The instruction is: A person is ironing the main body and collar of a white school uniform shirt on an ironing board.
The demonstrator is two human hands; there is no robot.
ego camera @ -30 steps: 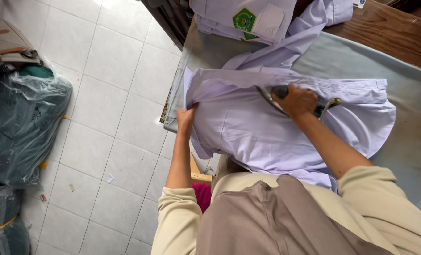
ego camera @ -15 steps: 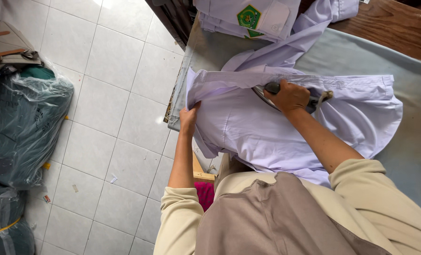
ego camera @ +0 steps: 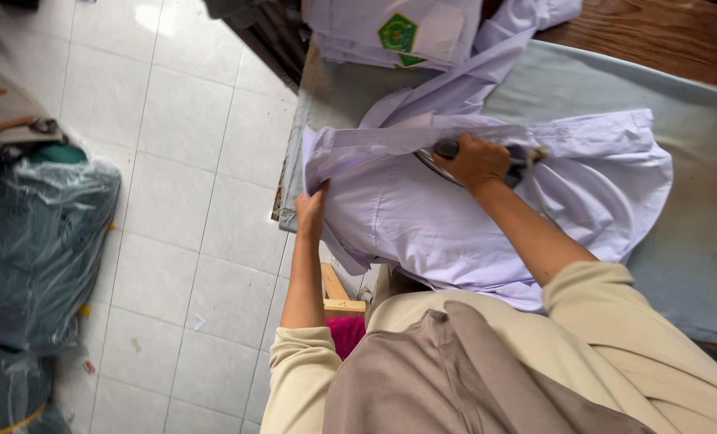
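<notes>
1. Right hand [ego camera: 477, 161] has a closed grip on the iron [ego camera: 443, 154], centre frame, on the pale lilac shirt [ego camera: 422, 217].
2. Left hand [ego camera: 310, 210] pinches the shirt's left edge; best kept taut against the grey worktop [ego camera: 696, 233].

right hand [ego camera: 477, 161] slid the iron [ego camera: 447, 153] leftward along the shirt [ego camera: 422, 225], shirt's right side spread flatter

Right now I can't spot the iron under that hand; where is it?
In the head view, the iron sits upper centre on the pale lilac shirt, gripped by the right hand, below the folded shirts.
</notes>
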